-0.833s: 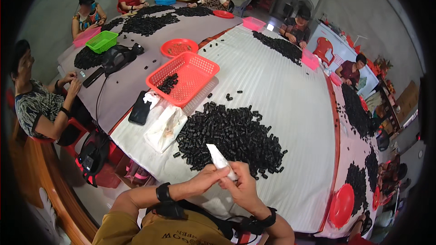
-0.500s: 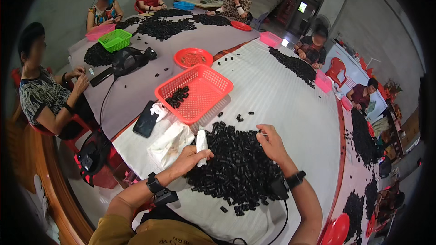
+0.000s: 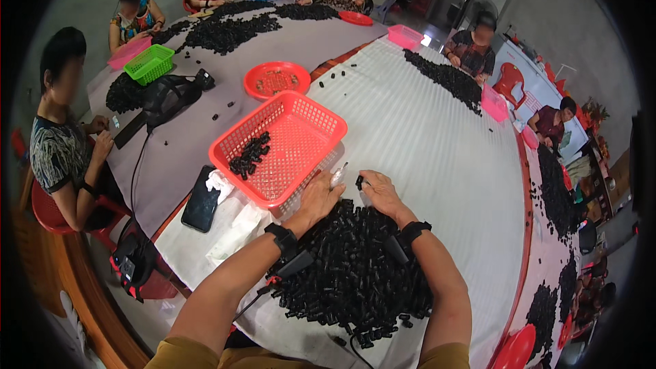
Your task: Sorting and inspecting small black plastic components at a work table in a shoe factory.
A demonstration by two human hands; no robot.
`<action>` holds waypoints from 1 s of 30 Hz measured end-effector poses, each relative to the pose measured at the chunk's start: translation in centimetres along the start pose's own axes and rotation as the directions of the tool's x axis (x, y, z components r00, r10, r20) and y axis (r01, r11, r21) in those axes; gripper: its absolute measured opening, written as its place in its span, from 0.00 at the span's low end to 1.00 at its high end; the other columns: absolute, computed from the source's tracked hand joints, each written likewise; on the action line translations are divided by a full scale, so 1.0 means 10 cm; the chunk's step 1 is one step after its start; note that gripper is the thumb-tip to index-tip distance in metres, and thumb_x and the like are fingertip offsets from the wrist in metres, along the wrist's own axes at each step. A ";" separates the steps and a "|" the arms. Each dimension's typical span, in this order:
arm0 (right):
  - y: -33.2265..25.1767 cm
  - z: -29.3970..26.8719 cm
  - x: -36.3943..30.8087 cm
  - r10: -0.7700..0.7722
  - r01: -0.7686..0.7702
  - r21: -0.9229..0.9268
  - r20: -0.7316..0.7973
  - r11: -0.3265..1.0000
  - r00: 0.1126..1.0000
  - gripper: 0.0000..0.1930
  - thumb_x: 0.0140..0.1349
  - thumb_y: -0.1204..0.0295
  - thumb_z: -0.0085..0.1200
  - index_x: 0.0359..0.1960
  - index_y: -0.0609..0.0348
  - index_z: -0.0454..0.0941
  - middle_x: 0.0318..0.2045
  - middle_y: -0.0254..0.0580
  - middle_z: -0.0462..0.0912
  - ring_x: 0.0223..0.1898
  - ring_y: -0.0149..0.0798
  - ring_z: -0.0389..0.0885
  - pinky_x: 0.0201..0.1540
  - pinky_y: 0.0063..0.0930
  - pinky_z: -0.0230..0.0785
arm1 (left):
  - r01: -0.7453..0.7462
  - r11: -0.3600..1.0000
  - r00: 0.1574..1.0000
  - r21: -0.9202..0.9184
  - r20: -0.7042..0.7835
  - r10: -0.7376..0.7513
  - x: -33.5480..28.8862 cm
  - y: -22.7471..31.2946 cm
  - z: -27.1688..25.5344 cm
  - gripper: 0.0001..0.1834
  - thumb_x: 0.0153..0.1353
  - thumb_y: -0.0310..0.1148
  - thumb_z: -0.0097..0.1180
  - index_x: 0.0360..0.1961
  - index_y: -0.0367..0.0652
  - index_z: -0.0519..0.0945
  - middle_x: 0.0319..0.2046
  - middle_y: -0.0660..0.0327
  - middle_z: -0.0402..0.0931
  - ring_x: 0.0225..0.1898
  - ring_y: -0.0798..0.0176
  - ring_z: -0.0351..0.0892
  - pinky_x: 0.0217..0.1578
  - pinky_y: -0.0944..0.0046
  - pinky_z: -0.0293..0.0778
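Observation:
My left hand (image 3: 318,198) is closed round a white-wrapped thin tool (image 3: 338,174) with a narrow tip, just right of the red basket's near corner. Most of the tool is hidden in the fingers. Close by on the right, my right hand (image 3: 384,195) pinches a small black cylindrical part (image 3: 359,182) between its fingertips. Both hands are over the far edge of a large heap of black cylindrical parts (image 3: 355,273). Several like parts lie in one end of the red plastic basket (image 3: 301,157).
A black phone (image 3: 200,201) and crumpled white cloth (image 3: 239,232) lie left of the heap. Beyond the basket are a round red tray (image 3: 277,68), a green basket (image 3: 148,61) and a black strapped device (image 3: 171,96). Other people sit round the table with heaps of black parts.
Both hands have moved forward and closer together, from beside the heap to its far edge. The white-wrapped tool moved along in my left hand. The view has shifted slightly.

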State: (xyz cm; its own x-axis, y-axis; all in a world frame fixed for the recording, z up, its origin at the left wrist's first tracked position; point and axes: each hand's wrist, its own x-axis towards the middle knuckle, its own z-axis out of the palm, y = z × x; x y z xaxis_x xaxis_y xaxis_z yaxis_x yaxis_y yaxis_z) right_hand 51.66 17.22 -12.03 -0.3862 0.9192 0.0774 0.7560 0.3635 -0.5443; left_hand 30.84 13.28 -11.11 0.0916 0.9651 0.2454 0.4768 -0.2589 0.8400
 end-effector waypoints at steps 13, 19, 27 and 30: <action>-0.53 0.19 -0.86 -0.258 0.255 0.104 0.016 0.961 0.966 0.15 0.61 0.68 0.43 0.48 0.58 0.70 0.44 0.51 0.73 0.50 0.52 0.68 0.56 0.40 0.57 | -0.027 1.000 0.936 -0.011 0.349 0.029 -0.61 0.19 -0.09 0.14 0.54 0.40 0.55 0.34 0.39 0.74 0.31 0.47 0.75 0.37 0.44 0.75 0.37 0.53 0.68; -0.66 0.22 -1.07 -0.212 0.211 0.091 0.008 0.973 0.977 0.16 0.62 0.67 0.43 0.50 0.58 0.70 0.46 0.51 0.71 0.51 0.53 0.66 0.57 0.40 0.57 | -0.030 0.999 0.905 -0.029 0.423 0.039 -0.71 0.26 -0.17 0.14 0.55 0.39 0.54 0.35 0.39 0.74 0.32 0.47 0.76 0.38 0.45 0.76 0.37 0.54 0.69; -0.28 -0.35 -0.78 0.037 -0.079 -0.194 -0.214 0.978 0.976 0.20 0.62 0.57 0.40 0.53 0.49 0.71 0.58 0.49 0.65 0.60 0.52 0.61 0.60 0.48 0.54 | -0.096 0.995 0.962 0.024 0.259 0.086 -0.86 0.81 -0.70 0.19 0.58 0.41 0.53 0.34 0.31 0.73 0.25 0.46 0.75 0.29 0.45 0.75 0.32 0.53 0.68; -0.05 -0.48 -0.68 0.328 -0.351 -0.230 -0.132 0.908 0.935 0.22 0.62 0.54 0.39 0.55 0.45 0.69 0.60 0.45 0.63 0.62 0.53 0.57 0.60 0.51 0.53 | 0.107 0.994 0.885 0.001 0.456 -0.096 -1.12 1.26 -1.05 0.20 0.59 0.42 0.52 0.34 0.31 0.72 0.22 0.53 0.73 0.25 0.62 0.73 0.30 0.60 0.68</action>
State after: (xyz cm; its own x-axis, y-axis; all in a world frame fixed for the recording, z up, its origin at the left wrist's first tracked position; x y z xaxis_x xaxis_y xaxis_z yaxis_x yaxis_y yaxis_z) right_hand 56.44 11.57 -8.30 -0.0436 0.9990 0.0041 0.9433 0.0425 -0.3291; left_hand 26.68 -1.24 1.80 0.4342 0.8969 -0.0839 0.4851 -0.1543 0.8607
